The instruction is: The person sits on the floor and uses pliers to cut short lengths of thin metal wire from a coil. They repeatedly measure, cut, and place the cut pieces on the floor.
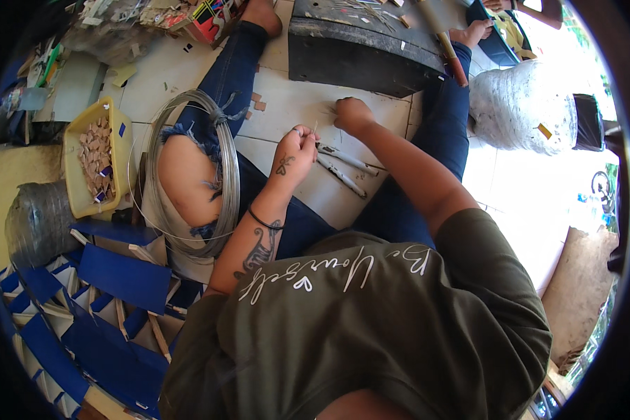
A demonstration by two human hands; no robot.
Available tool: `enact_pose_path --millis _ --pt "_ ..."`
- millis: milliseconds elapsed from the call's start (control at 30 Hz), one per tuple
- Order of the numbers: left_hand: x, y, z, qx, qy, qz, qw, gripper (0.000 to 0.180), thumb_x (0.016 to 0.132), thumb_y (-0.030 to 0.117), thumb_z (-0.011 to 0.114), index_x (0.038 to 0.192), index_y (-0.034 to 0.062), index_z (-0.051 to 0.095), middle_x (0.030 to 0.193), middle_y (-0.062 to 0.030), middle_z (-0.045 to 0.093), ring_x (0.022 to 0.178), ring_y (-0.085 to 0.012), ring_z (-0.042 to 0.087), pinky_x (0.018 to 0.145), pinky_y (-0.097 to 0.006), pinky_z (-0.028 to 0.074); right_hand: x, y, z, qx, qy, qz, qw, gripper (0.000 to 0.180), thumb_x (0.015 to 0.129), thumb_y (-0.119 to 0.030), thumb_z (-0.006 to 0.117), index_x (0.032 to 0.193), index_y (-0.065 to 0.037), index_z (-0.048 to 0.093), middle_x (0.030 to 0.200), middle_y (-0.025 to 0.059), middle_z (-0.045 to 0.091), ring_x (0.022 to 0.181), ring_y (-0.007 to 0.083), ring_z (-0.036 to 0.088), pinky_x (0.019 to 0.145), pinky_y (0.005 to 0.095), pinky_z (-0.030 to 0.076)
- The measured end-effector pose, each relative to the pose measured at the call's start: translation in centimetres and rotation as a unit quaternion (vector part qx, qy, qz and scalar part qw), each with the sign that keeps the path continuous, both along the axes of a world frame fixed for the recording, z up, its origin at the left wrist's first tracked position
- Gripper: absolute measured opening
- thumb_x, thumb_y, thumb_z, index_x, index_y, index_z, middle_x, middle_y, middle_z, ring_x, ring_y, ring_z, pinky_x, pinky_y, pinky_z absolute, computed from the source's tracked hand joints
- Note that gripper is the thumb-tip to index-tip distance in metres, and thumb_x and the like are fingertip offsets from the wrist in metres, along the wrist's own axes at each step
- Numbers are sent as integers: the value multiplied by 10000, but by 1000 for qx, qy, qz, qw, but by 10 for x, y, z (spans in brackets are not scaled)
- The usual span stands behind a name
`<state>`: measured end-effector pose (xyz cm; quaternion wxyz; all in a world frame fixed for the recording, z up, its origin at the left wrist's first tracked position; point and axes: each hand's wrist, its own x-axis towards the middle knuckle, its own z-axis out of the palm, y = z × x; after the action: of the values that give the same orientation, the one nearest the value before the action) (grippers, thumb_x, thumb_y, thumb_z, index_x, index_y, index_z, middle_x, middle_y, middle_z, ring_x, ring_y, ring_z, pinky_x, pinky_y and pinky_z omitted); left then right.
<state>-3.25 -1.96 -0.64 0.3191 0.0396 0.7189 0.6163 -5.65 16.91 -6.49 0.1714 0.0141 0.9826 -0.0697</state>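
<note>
My left hand [297,150] is closed in a pinch around a short thin piece of wire [316,128], whose end sticks up past the fingertips. Farther off and to the right, my right hand [353,115] is closed low over the tiled floor, near the black block. Faint thin strands show beside its fingers, but what it grips is hidden. Pliers [344,173] with pale, worn handles lie between my legs, just right of my left hand. A big coil of silvery wire [232,171] hangs around my bent left knee, its strands bound together at the top.
A black block [357,59] with scraps and thin sticks on top stands ahead between my feet. At left are a yellow basket [72,168] of small brown pieces and stacked blue panels [122,273]. A wrapped roll [521,108] stands at right. Another person's hand [498,4] shows far right.
</note>
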Motion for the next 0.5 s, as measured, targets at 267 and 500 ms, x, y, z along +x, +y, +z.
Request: enact_pose_path --millis 267,500 --pt "-1 -1 3 11 21 1 1000 149 900 101 403 865 9 516 564 -8 485 500 -70 428 499 -220 346 5 31 68 -427 -124 -201 873 127 698 -83 607 673 42 609 596 92 594 524 142 597 490 256 509" --pt "1 0 5 -5 21 -20 1000 158 904 90 387 865 7 515 564 -3 477 496 -60 413 491 -202 332 -19 68 183 -455 -77 -86 883 118 717 -78 580 742 37 593 607 60 588 528 127 583 513 245 494"
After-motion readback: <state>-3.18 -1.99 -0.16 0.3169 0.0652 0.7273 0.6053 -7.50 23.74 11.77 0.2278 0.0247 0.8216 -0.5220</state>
